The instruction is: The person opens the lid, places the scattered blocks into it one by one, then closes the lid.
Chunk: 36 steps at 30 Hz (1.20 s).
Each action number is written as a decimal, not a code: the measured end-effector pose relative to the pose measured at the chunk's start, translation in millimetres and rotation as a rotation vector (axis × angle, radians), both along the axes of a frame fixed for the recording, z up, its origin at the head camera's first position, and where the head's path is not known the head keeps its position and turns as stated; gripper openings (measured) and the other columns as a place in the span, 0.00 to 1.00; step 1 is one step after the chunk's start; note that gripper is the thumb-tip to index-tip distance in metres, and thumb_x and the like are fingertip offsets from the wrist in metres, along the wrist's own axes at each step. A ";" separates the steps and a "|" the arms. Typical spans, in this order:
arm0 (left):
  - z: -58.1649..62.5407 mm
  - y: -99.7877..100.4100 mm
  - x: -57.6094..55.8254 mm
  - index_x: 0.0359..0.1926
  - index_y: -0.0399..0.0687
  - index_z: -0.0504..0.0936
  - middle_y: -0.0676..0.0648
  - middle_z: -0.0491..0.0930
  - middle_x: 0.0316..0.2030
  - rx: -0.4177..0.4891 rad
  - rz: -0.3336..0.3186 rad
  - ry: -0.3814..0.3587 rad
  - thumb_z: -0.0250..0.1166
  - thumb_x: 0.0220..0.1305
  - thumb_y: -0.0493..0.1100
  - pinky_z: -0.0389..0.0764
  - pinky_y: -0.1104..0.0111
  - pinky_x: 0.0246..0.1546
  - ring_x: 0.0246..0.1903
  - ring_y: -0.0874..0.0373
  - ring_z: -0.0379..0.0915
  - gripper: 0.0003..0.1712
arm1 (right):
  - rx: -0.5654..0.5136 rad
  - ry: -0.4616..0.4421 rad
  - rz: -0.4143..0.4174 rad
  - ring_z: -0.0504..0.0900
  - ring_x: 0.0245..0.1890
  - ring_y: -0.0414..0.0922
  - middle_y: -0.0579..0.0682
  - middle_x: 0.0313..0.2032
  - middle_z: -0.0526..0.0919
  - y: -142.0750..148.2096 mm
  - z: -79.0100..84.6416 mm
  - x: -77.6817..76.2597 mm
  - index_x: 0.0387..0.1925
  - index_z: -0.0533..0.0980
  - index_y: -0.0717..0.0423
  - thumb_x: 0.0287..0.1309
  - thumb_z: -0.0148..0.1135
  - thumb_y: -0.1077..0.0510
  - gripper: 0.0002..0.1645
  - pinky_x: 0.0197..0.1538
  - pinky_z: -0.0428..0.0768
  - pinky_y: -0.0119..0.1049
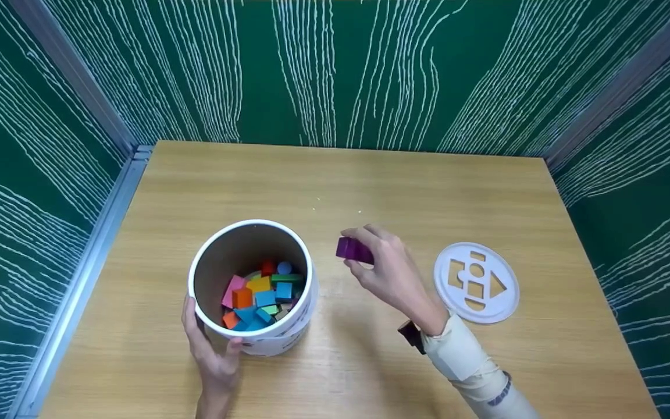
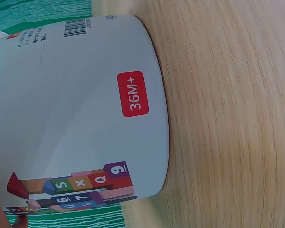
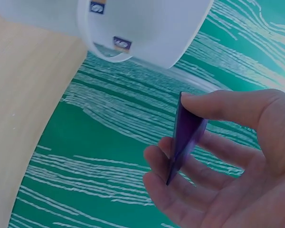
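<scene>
A white round bucket [image 1: 306,302] stands upright on the table, its top open and several coloured wooden blocks [image 1: 265,298] inside. My left hand [image 1: 216,358] holds its near left side, fingers along the wall and thumb at the front. In the left wrist view the printed bucket wall [image 2: 80,109] fills much of the picture, with a little of the hand at the lower left corner. To the right of the bucket, my right hand [image 1: 387,267] pinches a purple block [image 1: 354,249] between thumb and fingers, above the table. It looks triangular in the right wrist view [image 3: 187,133].
A white round lid [image 1: 506,291] with shaped cutouts lies flat on the wooden table [image 1: 399,192], right of the right hand. Small pale specks dot the tabletop beyond the hands. Green walls with white lines [image 1: 358,75] enclose the back and sides.
</scene>
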<state>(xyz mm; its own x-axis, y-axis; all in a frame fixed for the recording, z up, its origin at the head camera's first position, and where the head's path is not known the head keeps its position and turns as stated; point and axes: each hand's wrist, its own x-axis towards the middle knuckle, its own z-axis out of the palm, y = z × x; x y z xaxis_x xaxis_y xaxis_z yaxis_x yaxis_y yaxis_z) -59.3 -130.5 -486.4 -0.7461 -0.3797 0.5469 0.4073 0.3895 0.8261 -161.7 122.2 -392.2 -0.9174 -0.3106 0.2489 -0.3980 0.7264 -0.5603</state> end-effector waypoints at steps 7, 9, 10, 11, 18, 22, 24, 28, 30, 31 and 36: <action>0.7 -0.2 0.5 0.62 0.32 0.50 0.35 0.52 0.62 0.007 0.009 -0.017 0.59 0.52 0.54 0.55 0.70 0.60 0.58 0.39 0.49 0.46 | 0.035 0.033 0.068 0.76 0.36 0.40 0.44 0.40 0.76 -15.0 10.4 4.8 0.45 0.75 0.45 0.43 0.65 0.59 0.23 0.37 0.78 0.29; -0.4 -0.3 0.5 0.63 0.33 0.50 0.36 0.52 0.62 0.011 0.011 -0.024 0.59 0.52 0.52 0.56 0.70 0.60 0.58 0.40 0.49 0.45 | 0.039 0.044 0.092 0.76 0.36 0.39 0.43 0.39 0.76 -19.4 12.9 6.0 0.46 0.75 0.45 0.43 0.65 0.59 0.23 0.37 0.77 0.27; -1.9 -0.8 0.4 0.63 0.34 0.50 0.36 0.52 0.62 0.011 0.013 -0.031 0.60 0.52 0.52 0.56 0.69 0.60 0.58 0.41 0.49 0.45 | 0.036 0.049 0.108 0.76 0.36 0.38 0.43 0.39 0.76 -21.7 14.1 6.3 0.46 0.75 0.46 0.43 0.65 0.60 0.23 0.37 0.77 0.27; -4.5 -1.7 0.0 0.63 0.35 0.50 0.37 0.52 0.62 0.011 0.015 -0.036 0.60 0.51 0.52 0.56 0.69 0.60 0.59 0.43 0.49 0.45 | 0.027 0.053 0.128 0.76 0.35 0.38 0.44 0.39 0.76 -23.9 15.3 6.7 0.46 0.75 0.47 0.44 0.65 0.60 0.23 0.37 0.77 0.27; -30.7 -11.4 -5.0 0.64 0.37 0.51 0.42 0.52 0.63 0.001 0.017 -0.036 0.62 0.49 0.57 0.55 0.68 0.60 0.60 0.48 0.49 0.49 | 0.007 0.064 0.222 0.75 0.34 0.40 0.45 0.36 0.77 -37.0 19.7 7.6 0.43 0.76 0.50 0.44 0.65 0.60 0.19 0.36 0.78 0.30; -34.4 -13.2 -4.7 0.64 0.40 0.50 0.43 0.52 0.64 0.006 0.019 -0.058 0.62 0.49 0.56 0.55 0.69 0.60 0.60 0.48 0.49 0.48 | 0.036 0.059 0.241 0.75 0.36 0.41 0.46 0.37 0.78 -43.9 19.3 7.9 0.43 0.77 0.51 0.43 0.66 0.60 0.20 0.37 0.77 0.30; -33.9 -13.4 -4.1 0.65 0.42 0.50 0.44 0.51 0.64 0.007 0.021 -0.072 0.63 0.49 0.55 0.55 0.69 0.60 0.61 0.49 0.49 0.48 | 0.052 0.064 0.250 0.74 0.37 0.42 0.46 0.38 0.79 -47.8 18.8 7.9 0.43 0.77 0.50 0.43 0.66 0.60 0.21 0.38 0.77 0.30; -33.2 -13.3 -3.9 0.65 0.41 0.50 0.44 0.51 0.64 0.002 0.023 -0.067 0.63 0.48 0.55 0.55 0.68 0.60 0.61 0.48 0.49 0.48 | 0.078 0.085 0.269 0.73 0.37 0.42 0.47 0.38 0.79 -56.0 17.0 7.0 0.43 0.77 0.52 0.42 0.67 0.60 0.21 0.37 0.76 0.28; -33.3 -13.3 -4.0 0.64 0.41 0.50 0.43 0.52 0.64 -0.002 0.023 -0.061 0.63 0.48 0.56 0.55 0.68 0.60 0.61 0.48 0.49 0.48 | 0.075 0.080 0.286 0.73 0.37 0.42 0.48 0.38 0.80 -60.0 15.5 6.4 0.42 0.78 0.54 0.41 0.67 0.62 0.20 0.38 0.76 0.28; -33.2 -13.4 -4.0 0.64 0.40 0.50 0.43 0.52 0.64 -0.004 0.024 -0.061 0.63 0.48 0.55 0.55 0.68 0.60 0.61 0.48 0.49 0.48 | 0.071 0.073 0.294 0.73 0.37 0.42 0.49 0.38 0.80 -61.9 14.8 6.1 0.42 0.78 0.55 0.41 0.67 0.63 0.20 0.39 0.77 0.28; -22.8 -10.6 -3.1 0.64 0.37 0.50 0.41 0.52 0.63 0.003 0.014 -0.041 0.62 0.49 0.54 0.56 0.68 0.60 0.60 0.47 0.49 0.47 | 0.053 0.034 0.340 0.74 0.40 0.42 0.49 0.41 0.79 -70.8 9.6 4.4 0.42 0.77 0.56 0.42 0.65 0.67 0.20 0.42 0.76 0.29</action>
<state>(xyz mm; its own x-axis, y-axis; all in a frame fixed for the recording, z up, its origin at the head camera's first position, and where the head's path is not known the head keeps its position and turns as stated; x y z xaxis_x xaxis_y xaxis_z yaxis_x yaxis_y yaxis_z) -62.3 -141.1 -509.2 -0.7625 -0.3919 0.5147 0.3676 0.3922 0.8432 -157.3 51.4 -382.6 -0.7505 -0.6106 0.2527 -0.6401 0.5766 -0.5078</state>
